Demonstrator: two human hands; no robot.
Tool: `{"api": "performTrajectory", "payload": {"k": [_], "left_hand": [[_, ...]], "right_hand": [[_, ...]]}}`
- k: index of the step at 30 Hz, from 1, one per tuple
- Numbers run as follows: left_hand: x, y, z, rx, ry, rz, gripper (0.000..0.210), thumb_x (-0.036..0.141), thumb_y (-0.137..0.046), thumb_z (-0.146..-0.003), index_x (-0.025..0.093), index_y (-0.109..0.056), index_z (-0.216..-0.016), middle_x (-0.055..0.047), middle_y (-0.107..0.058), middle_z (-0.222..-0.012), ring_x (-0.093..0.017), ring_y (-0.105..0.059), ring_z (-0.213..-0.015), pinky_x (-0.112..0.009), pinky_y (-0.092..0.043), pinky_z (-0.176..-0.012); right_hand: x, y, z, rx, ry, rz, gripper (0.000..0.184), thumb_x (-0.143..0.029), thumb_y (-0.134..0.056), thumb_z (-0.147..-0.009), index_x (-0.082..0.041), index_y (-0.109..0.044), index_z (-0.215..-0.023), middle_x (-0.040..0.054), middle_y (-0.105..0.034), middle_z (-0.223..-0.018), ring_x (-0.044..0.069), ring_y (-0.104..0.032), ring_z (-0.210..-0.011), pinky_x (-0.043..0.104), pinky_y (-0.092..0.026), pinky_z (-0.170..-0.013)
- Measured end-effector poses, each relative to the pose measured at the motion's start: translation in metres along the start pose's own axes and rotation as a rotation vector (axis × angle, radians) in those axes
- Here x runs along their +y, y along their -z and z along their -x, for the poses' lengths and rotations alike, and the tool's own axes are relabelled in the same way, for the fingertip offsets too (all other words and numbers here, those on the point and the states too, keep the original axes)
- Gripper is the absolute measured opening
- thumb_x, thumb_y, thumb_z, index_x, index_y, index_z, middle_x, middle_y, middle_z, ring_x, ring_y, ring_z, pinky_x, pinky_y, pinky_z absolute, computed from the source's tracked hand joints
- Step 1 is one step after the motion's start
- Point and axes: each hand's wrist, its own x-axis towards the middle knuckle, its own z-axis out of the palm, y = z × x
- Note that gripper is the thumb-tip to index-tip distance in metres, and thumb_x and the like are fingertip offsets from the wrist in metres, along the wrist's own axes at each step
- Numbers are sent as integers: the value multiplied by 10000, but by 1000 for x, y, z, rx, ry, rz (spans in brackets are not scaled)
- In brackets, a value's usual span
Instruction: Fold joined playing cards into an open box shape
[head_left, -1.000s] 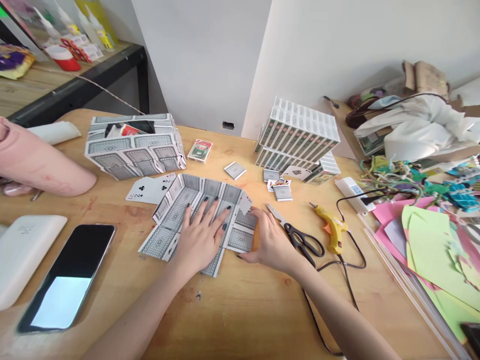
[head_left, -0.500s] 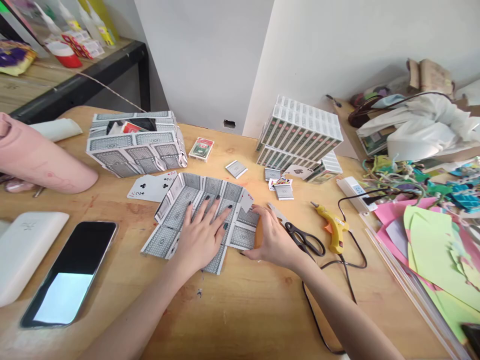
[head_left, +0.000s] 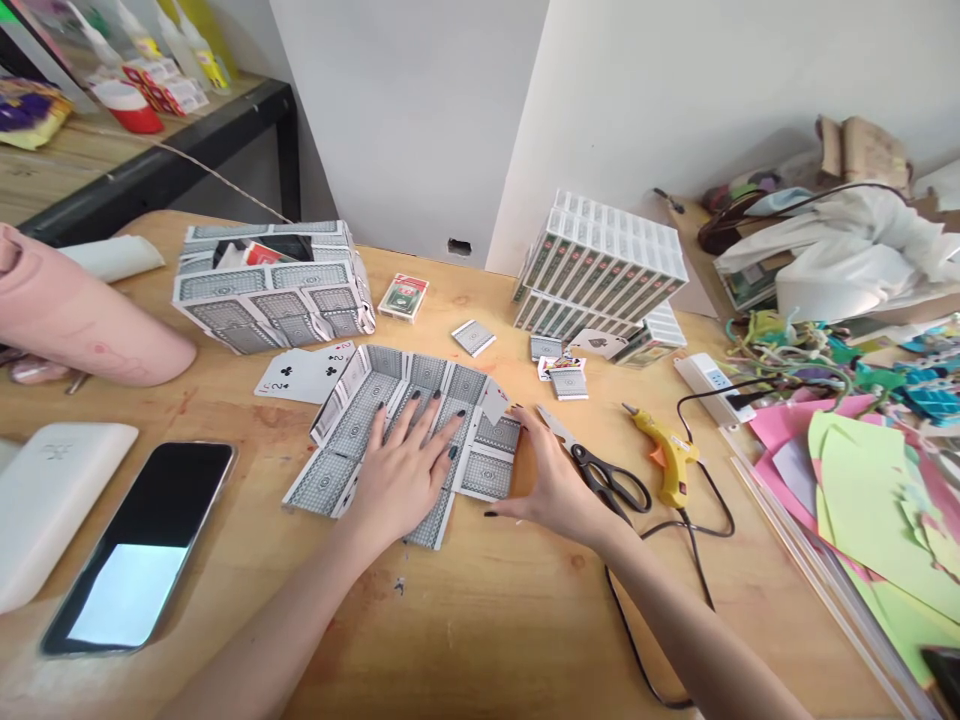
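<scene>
A structure of joined playing cards (head_left: 322, 482), patterned backs up, lies on the table with its far and left edges folded upright. My left hand (head_left: 405, 465) rests flat on it, fingers spread. At its right side sits a panel of folded cards (head_left: 486, 472), with a white card corner sticking up beside it. My right hand (head_left: 551, 480) curves around the right edge of that panel, thumb and fingers apart, with a gap between palm and cards. Whether its fingertips touch the cards I cannot tell. Black-handled scissors (head_left: 611, 480) lie just right of this hand.
A yellow glue gun (head_left: 667, 455) with its cord lies at right, near a white power strip (head_left: 712, 388). Behind stand a card-covered box (head_left: 277, 295) and stacked card packs (head_left: 600, 260). A phone (head_left: 139, 550) and pink bottle (head_left: 82, 310) are at left.
My right hand has shifted slightly right, away from the panel's edge, and its fingers have opened a little. My left hand stays in place on the cards.
</scene>
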Motion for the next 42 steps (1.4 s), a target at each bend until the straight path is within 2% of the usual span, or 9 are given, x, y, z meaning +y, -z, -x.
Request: {"api": "performTrajectory", "payload": {"k": [3,6,9,12,22,30,35,38,42], "left_hand": [[0,0,0,0,2,0,462,310,-370,-891,317,-382,-1353,-18,-322,-1457,-285,-273,-1334,-550,-130,-1085],[-1,1,0,-8,-1,-7,462,316,-364,-895,312,-376,-1357,-22,-317,-1459,-290,-268,-1335,-553,-131,-1081],[-1,1,0,-14,-5,-16,463,330,-356,-900,308,-368,-1362,-25,-313,-1461,-293,-260,-1338,-551,-128,-1082],[-1,1,0,-15,-5,-14,463,334,-355,-901,317,-362,-1364,-18,-305,-1465,-291,-254,-1341,-548,-126,-1083],[-1,0,1,-19,0,-20,462,330,-345,-906,313,-354,-1368,-25,-306,-1465,-287,-258,-1340,-544,-130,-1084],[-1,1,0,-25,-2,-23,463,332,-351,-905,319,-353,-1367,-26,-302,-1466,-294,-264,-1336,-559,-127,-1079],[-1,3,-1,-36,0,-20,464,329,-352,-904,319,-353,-1367,-23,-297,-1469,-289,-263,-1337,-552,-125,-1083],[1,2,-2,-39,12,-16,466,323,-359,-899,314,-360,-1365,-33,-302,-1467,-295,-257,-1339,-558,-123,-1081],[10,1,3,-61,76,-13,484,284,-370,-888,271,-359,-1372,-82,-278,-1473,-332,-225,-1346,-589,-162,-1054]], "right_hand": [[-2,-5,4,154,-210,-432,895,-457,-711,-621,-198,-250,-1343,171,-365,-1386,267,-453,-1218,450,-435,-958],[-8,-12,0,141,-446,-712,627,-509,-611,-713,-168,-434,-1209,146,-583,-1160,231,-646,-904,390,-536,-768],[-13,-21,-8,49,-545,-713,478,-566,-536,-739,-142,-592,-955,69,-679,-797,212,-656,-679,311,-528,-575],[-12,-29,-15,108,-557,-579,430,-570,-552,-710,-150,-617,-778,29,-643,-609,211,-633,-623,267,-477,-498],[-4,-23,-15,32,-670,-898,288,-425,-686,-614,-169,-613,-725,24,-683,-641,225,-659,-619,321,-524,-554],[-3,-15,-13,-31,-670,-902,236,-386,-691,-645,-174,-620,-720,40,-706,-694,238,-680,-682,342,-553,-595],[-2,-15,-12,-35,-667,-884,207,-364,-663,-665,-177,-601,-730,31,-688,-662,222,-665,-629,337,-538,-570],[0,-19,-13,9,-631,-747,220,-384,-594,-713,-180,-582,-796,16,-658,-614,204,-635,-572,315,-508,-522],[-1,-22,-18,145,-502,-412,197,-376,-499,-772,-196,-534,-843,-22,-579,-557,154,-538,-484,250,-411,-458]]}}
